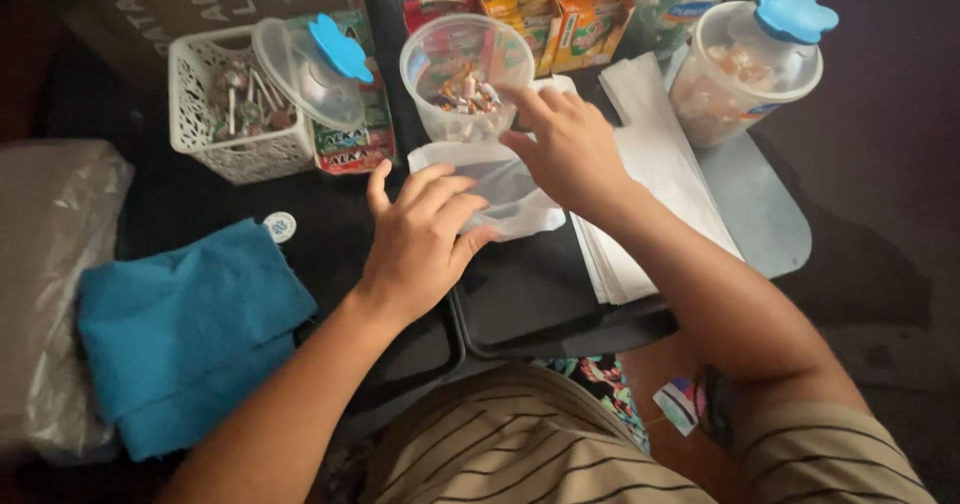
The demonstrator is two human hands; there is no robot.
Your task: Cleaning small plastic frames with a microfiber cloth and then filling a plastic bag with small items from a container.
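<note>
My left hand point(420, 239) rests on a small clear plastic bag point(500, 189) lying on a dark tray point(520, 304), pinching its near edge. My right hand point(565, 144) grips the bag's far edge, right beside an open clear plastic jar point(465, 74) with several wrapped candies at its bottom. The jar's clear lid with a blue knob point(320, 64) leans against a white basket point(225, 124) to the left.
A stack of white plastic bags point(650, 174) lies at the right on a grey tray point(770, 214). A closed candy jar with a blue knob point(750, 59) stands at the back right. Boxes point(560, 14) stand behind. A blue cloth point(180, 329) lies at the left.
</note>
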